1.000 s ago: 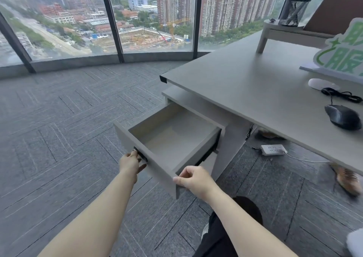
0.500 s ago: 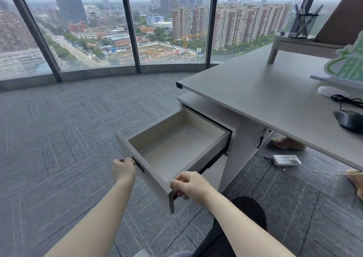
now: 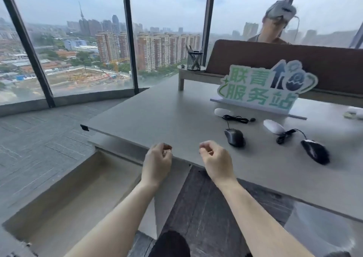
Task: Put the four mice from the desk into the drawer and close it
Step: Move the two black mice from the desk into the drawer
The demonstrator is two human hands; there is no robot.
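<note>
Both hands hung empty with fingers loosely curled: the left hand [image 3: 157, 161] at the desk's front edge above the drawer, the right hand [image 3: 216, 159] just over the desktop. None of the four mice was in the open, empty grey drawer [image 3: 64, 198] yet. All lay on the pale grey desk [image 3: 157, 115]: a grey-black corded mouse [image 3: 234, 137] nearest the right hand, a glossy black corded mouse [image 3: 315, 151], and two white oval mice [image 3: 274, 126] [image 3: 223, 112] beside the cords. Those loose black cables [image 3: 238, 118] could snag or drag a neighbouring mouse, or hang over the drawer's rim and jam its closing.
</note>
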